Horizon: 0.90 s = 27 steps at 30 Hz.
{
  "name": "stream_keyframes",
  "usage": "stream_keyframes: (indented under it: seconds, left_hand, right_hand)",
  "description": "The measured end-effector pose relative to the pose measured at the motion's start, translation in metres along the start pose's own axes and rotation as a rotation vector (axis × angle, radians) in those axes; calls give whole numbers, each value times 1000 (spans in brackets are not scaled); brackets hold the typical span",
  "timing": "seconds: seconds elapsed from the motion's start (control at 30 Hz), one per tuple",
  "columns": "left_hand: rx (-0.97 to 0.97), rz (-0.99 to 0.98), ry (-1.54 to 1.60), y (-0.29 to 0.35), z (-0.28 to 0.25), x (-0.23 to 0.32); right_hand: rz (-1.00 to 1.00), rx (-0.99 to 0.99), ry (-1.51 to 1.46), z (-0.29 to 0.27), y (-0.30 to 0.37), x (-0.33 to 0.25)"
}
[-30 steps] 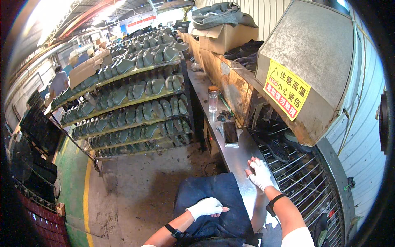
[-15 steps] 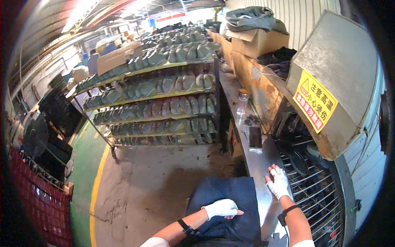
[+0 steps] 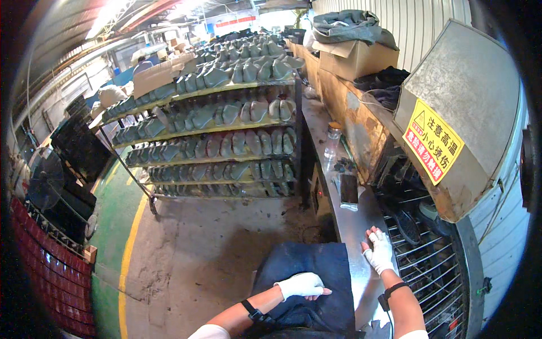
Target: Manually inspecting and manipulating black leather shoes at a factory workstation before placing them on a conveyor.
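Note:
My left hand (image 3: 302, 286), in a white glove with bare fingertips, lies on the dark blue cloth (image 3: 333, 263) over my lap. Its fingers stretch toward the right with nothing visible in them, though part of the palm side is hidden. On the metal ledge (image 3: 361, 271) to the right rests my right hand (image 3: 379, 250), gloved the same way, open with its fingers spread and nothing held. Beside it runs a conveyor of metal bars (image 3: 423, 263). Dark shoes (image 3: 407, 226) sit at the conveyor's far end, under the grey machine hood (image 3: 460, 85).
A wheeled rack (image 3: 220, 133) full of grey-green shoe lasts stands ahead. Farther along the ledge are a dark phone-like slab (image 3: 349, 191) and a clear bottle (image 3: 332, 141) with an orange lid. A cardboard box (image 3: 361, 59) holds grey cloth. A yellow warning sign (image 3: 433, 141) marks the hood.
The view has shifted very slightly. Both hands stay where they were, the left on the lap cloth and the right on the ledge.

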<state>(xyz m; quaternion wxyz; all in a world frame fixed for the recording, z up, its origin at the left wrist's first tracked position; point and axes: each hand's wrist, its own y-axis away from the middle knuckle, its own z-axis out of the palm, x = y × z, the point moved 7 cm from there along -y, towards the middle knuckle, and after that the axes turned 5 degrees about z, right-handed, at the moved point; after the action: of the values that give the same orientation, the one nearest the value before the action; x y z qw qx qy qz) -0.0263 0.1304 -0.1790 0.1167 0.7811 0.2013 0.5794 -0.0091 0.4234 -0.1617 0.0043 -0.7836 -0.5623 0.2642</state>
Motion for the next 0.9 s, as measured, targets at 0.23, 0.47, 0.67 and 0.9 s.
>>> stream_keyframes:
  seconds: [0.23, 0.47, 0.67, 0.9]
  left_hand:
    - [-26, -17, -4, 0, 12, -1]
    - [7, 14, -21, 2, 0, -4]
    - [30, -49, -20, -2, -6, -13]
    - [5, -38, -53, -6, 1, 3]
  right_hand:
    - [-14, 2, 51, -7, 11, 0]
    - [-38, 7, -46, -15, 2, -15]
    - [263, 196, -57, -28, -8, 13]
    - [385, 75, 575, -63, 25, 124]
